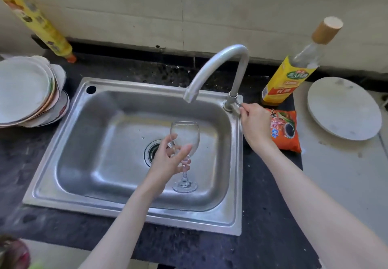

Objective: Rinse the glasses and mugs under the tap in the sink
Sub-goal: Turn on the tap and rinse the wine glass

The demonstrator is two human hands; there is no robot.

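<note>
Setting: dark speckled countertop (262,237) carried a stainless steel sink (134,212) against a pale tiled wall; head view only.
Tap: gooseneck tap (216,67) stood at the sink's far right corner, spout over the basin; no water was seen running.
Wine glass: clear stemmed wine glass (185,134) was held upright above the basin, near the drain (151,153), forward of and lower than the spout, not directly beneath it.
Left hand: left hand (168,159) gripped the wine glass, thumb and fingers curled round the lower bowl and top of the stem; the foot hung free below the hand, clear of the basin floor as far as could be judged.
Right hand: right hand (255,121) pinched the tap handle (238,107) at the tap's base.
Handling, judged: thin glass, light, rigid, fragile; likely slippery once wet. Stem is the weak point; hold at the bowl's base looked sound. Steel basin and spout are strike hazards.
Surroundings: stacked plates (27,92) left of the sink; yellow-labelled bottle (294,73), orange packet (285,130) and white round board (344,109) to the right.
Mugs: none seen.
</note>
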